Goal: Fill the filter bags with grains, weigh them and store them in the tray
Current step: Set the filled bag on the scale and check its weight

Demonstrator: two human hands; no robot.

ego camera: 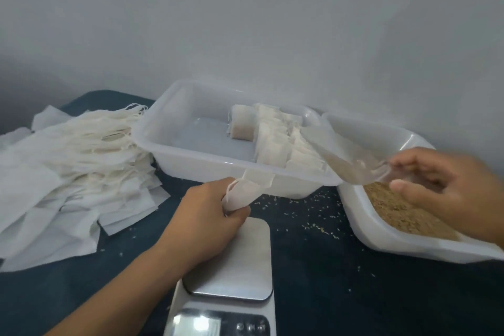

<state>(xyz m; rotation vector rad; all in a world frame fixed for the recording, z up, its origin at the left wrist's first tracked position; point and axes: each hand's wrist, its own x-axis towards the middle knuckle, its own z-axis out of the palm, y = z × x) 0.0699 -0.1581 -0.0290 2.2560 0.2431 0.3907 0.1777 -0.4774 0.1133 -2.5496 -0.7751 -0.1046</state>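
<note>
From my remote seat I saw the dark blue table (pixel 313 281) cut off at the bottom and both sides. On its left lay the heap of empty filter bags (pixel 68 172), its left edge out of frame. Behind centre stood the clear tray (pixel 174 155), with filled bags (pixel 275 142) stored along its right side, the nearest ones partly hidden by the scoop. At the right the grain tub (pixel 381 240) ran out of the frame, its brown grains (pixel 403 213) half covered by my right hand. The scale (pixel 229 275) stood nearest me; its display was cropped and glared, and I could read no writing there. My left hand (pixel 207 215) had its fingers curled round an open filter bag (pixel 242 194), held above the scale's far edge. My right hand (pixel 441 185), blurred, pinched the handle of a clear scoop (pixel 351 163) carrying some grains, tilted toward the bag. Loose grains (pixel 313 215) dotted the cloth.
</note>
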